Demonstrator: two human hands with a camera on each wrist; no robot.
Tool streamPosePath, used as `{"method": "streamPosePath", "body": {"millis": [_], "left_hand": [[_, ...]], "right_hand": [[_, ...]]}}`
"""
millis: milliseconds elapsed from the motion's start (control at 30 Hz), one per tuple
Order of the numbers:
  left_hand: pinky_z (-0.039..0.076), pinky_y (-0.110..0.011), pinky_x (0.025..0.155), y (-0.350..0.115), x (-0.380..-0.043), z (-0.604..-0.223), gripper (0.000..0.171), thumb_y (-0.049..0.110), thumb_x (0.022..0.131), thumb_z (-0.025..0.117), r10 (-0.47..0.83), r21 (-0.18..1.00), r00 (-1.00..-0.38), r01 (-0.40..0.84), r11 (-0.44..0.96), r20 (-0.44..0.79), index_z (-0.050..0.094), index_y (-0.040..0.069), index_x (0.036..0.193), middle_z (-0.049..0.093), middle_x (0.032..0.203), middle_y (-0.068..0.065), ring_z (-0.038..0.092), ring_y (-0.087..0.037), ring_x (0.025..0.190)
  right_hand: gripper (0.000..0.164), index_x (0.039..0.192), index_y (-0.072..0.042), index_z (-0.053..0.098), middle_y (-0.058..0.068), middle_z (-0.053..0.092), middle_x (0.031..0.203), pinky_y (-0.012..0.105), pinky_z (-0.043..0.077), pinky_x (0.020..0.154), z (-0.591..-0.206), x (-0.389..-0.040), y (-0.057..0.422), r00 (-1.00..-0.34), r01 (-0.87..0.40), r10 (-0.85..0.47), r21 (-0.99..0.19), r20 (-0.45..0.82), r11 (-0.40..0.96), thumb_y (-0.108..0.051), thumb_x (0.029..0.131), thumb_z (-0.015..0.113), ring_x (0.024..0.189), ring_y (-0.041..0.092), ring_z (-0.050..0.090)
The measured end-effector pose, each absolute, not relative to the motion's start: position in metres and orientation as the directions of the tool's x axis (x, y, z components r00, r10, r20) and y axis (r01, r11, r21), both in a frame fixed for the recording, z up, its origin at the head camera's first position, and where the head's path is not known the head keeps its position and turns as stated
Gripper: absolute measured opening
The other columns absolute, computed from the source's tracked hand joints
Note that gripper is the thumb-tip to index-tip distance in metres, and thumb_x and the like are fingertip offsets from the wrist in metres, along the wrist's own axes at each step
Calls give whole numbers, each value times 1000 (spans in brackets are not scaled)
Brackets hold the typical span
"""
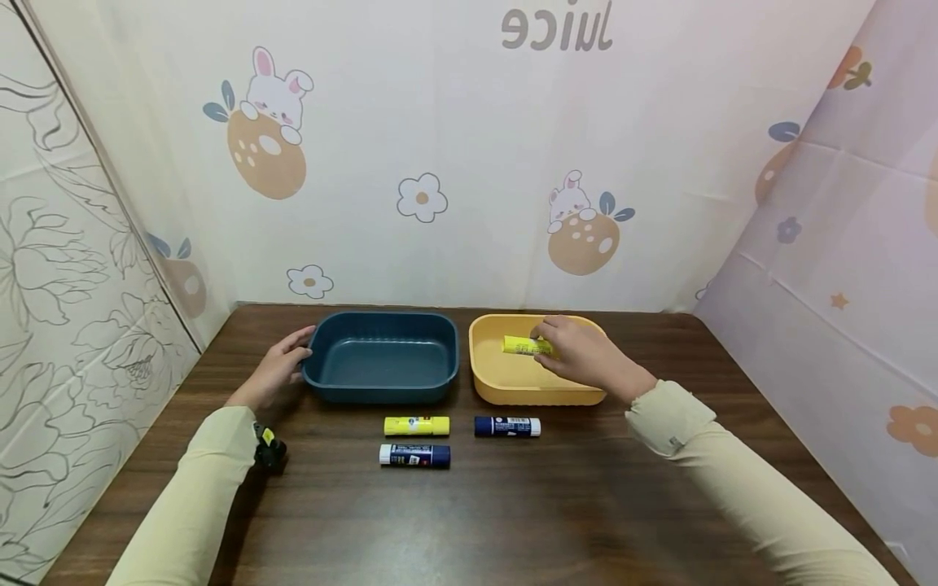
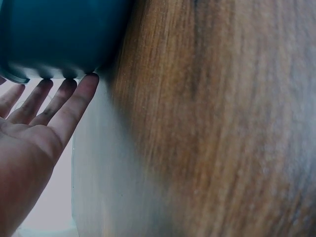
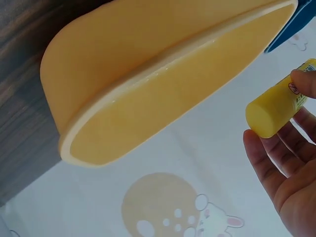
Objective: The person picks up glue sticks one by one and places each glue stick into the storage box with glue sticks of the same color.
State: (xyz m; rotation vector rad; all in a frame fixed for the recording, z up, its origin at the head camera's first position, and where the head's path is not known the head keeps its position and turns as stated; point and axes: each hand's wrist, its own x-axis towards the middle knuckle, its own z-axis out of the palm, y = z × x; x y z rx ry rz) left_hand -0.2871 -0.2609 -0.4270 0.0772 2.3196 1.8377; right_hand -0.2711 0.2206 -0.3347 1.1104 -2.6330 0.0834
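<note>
My right hand (image 1: 582,352) pinches a yellow glue stick (image 1: 519,345) between thumb and fingers, over the yellow basin (image 1: 479,382). In the right wrist view the stick (image 3: 271,109) is level with the basin's open top and apart from its rim. My left hand (image 1: 277,368) touches the left end of the dark blue basin (image 1: 381,395); in the left wrist view its fairly straight fingertips meet the outer wall. Before the basins lie a second yellow glue stick (image 1: 416,426), a navy glue stick with a white end at left (image 1: 414,456), and another navy one (image 1: 507,426).
Both basins stand side by side at the back of the brown wooden table (image 1: 513,513), near a patterned curtain (image 1: 484,146). A small black object (image 1: 270,452) with a yellow mark shows beside the left wrist.
</note>
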Motion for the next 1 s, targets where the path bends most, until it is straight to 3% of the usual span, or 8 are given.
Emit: {"method": "streamPosePath", "body": {"millis": [233,567,1000], "left_hand": [[42,-48,97,-261,-287,-427,56,13,101,35,155,971,-982,-68,231,-106,16,7,153,18,153,-26,30,-40,131],[48,-37,91,-263,-286,-429,55,13,101,35,164,973,-982,-54,224,-92,16,7,153,19,152,-25,32,-41,130],[48,-37,90,-261,-287,-428,56,14,101,35,151,972,-982,-77,222,-112,15,8,153,19,152,-25,34,-41,129]], "right_hand": [[27,100,-2,67,7,61,90,36,53,69,-338,-281,224,-692,-681,-671,67,265,729,-16,79,76,76,18,58],[28,101,-2,67,8,62,92,38,53,73,-347,-290,228,-750,-633,-626,41,216,773,-18,80,76,80,20,59],[27,103,-1,68,11,64,94,41,51,74,-365,-305,239,-751,-624,-624,78,214,777,-13,80,76,82,25,61]]}}
